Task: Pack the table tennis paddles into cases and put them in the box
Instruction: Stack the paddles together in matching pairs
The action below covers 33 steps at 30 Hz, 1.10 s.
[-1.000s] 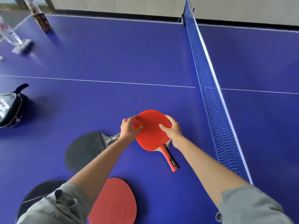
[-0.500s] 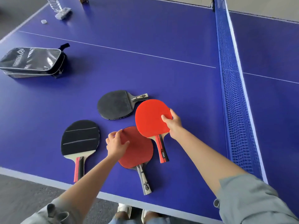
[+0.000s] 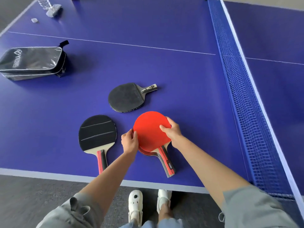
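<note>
Both hands are pinching the smooth round red paddle (image 3: pixel 150 130) by its rim: the left hand (image 3: pixel 130 142) curling its grip on one edge, the right hand (image 3: pixel 172 131) on the other. It is lying stacked on another paddle on the matte blue counter (image 3: pixel 189 83), near the mesh net (image 3: pixel 246 102).

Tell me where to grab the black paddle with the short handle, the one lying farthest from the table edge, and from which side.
Take the short-handled black paddle by its handle, which sticks out toward the net. Probably come from the right: nothing lies beside it there. The blade lies flat on the table with little edge to catch, and the right hand, now on the red paddle, seems nearer.
</note>
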Tool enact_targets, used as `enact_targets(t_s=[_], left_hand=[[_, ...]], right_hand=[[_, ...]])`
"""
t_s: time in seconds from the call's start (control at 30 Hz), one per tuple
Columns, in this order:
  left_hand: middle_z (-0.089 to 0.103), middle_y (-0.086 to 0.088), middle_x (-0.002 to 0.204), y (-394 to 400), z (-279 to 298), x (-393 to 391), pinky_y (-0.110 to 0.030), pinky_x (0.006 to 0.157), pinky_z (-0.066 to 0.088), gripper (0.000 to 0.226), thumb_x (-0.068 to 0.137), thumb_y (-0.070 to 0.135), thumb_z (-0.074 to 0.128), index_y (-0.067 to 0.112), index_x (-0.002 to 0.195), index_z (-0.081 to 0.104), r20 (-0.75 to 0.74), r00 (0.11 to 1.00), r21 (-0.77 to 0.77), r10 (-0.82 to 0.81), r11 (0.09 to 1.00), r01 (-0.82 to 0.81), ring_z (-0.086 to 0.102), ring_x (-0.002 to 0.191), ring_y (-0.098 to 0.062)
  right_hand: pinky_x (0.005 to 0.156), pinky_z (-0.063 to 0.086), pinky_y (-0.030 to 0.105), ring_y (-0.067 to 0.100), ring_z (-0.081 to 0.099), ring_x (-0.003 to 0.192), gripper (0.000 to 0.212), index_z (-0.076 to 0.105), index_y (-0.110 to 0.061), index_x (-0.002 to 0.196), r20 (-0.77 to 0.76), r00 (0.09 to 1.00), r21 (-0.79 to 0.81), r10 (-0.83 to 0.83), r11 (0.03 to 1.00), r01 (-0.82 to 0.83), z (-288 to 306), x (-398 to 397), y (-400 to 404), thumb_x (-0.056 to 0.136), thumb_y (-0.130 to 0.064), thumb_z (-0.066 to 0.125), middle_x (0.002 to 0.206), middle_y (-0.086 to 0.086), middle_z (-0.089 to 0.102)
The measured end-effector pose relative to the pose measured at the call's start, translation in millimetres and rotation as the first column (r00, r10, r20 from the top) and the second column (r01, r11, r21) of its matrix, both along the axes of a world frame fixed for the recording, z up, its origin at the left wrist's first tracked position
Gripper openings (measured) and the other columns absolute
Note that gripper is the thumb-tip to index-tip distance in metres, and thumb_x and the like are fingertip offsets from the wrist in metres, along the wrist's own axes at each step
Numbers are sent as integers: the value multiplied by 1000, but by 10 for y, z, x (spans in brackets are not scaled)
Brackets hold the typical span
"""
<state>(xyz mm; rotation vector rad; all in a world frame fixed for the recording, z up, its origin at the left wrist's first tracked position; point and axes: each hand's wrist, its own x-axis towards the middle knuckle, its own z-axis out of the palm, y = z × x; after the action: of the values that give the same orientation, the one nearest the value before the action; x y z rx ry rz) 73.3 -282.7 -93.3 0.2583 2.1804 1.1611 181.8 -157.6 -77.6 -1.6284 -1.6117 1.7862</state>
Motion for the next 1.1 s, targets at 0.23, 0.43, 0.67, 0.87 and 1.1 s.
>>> enact_targets(t_s=[0.23, 0.43, 0.67, 0.87, 1.1], left_hand=[[50, -35, 114, -17, -203, 17, -56, 91, 42, 30, 85, 12, 55, -6, 109, 55, -30, 998, -94, -51, 994, 48, 47, 107, -49], [53, -7, 114, -31, -85, 136, -34, 86, 45, 31, 88, 16, 57, 12, 118, 60, 49, 985, -43, 168, 985, -166, 55, 104, -27], [59, 3, 95, 206, 15, 122, -27, 77, 41, 29, 88, 9, 53, 17, 113, 66, 96, 955, 16, 281, 959, -284, 53, 86, -18], [60, -5, 122, 932, -4, -86, -33, 96, 46, 38, 87, 10, 56, 16, 125, 60, 56, 996, 17, 71, 997, -72, 56, 111, -22], [49, -13, 121, 1326, -182, -36, -36, 100, 40, 39, 93, 15, 52, 11, 132, 52, -75, 993, -1, -93, 996, 93, 50, 112, -29]], right_hand=[[102, 43, 39, 26, 49, 123, 55, 42, -21, 139, 192, 976, 182, 107, 973, -142, -62, -34, -94, 89, -23, 63, 134, 9, 51], [99, 37, 44, 33, 41, 118, 53, 54, -25, 128, 440, 894, 345, 84, 904, -254, -202, 63, -155, 81, -45, 67, 128, 8, 44], [103, 38, 48, 29, 52, 114, 50, 57, -11, 126, 233, 971, 353, -53, 935, -33, -309, 57, -117, 83, -35, 68, 118, 16, 55], [100, 41, 45, 29, 51, 112, 48, 57, -10, 127, 174, 958, 387, -229, 910, 148, -343, 93, 308, 86, -33, 64, 113, 19, 57], [98, 43, 45, 31, 54, 107, 45, 57, -13, 128, 231, 949, 413, -213, 905, 103, -389, 160, 791, 89, -35, 60, 111, 19, 57]])
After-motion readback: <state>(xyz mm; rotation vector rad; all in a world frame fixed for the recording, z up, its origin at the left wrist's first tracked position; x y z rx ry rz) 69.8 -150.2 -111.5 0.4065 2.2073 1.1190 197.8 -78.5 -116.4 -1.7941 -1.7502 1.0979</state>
